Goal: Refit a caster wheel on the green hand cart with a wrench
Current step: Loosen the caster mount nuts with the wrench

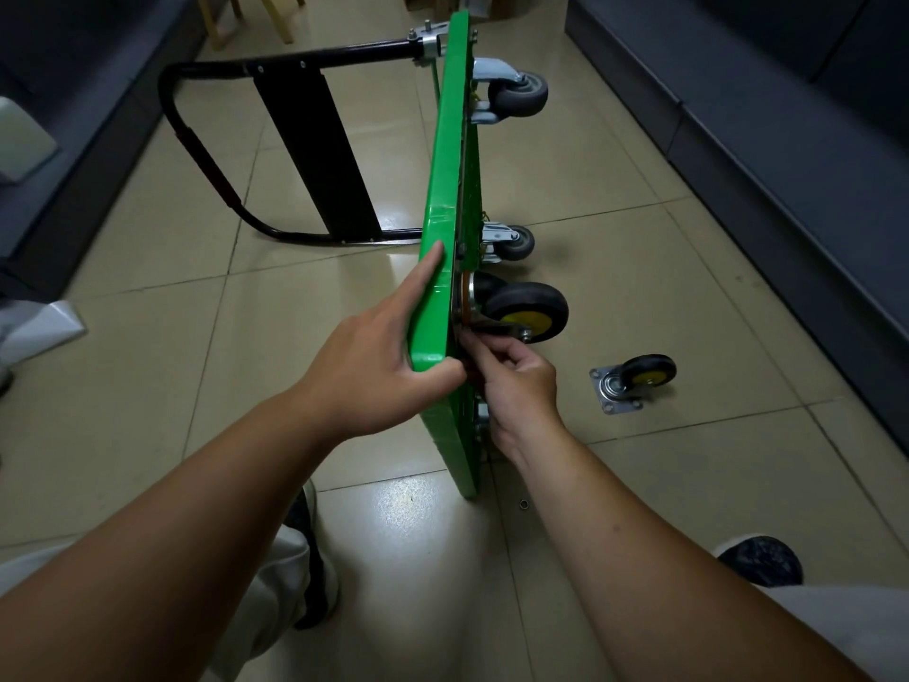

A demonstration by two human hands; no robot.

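Green hand cart (445, 189) is tipped on edge, presumably so the underside's reachable. Left hand (374, 371) clamps the deck rim, thumb hooked round, steadying it. Right hand (516, 386) pinches at the plate of the caster wheel (526, 310), black tyre, yellow hub, against the near corner. Bolt or nut? Can't tell.
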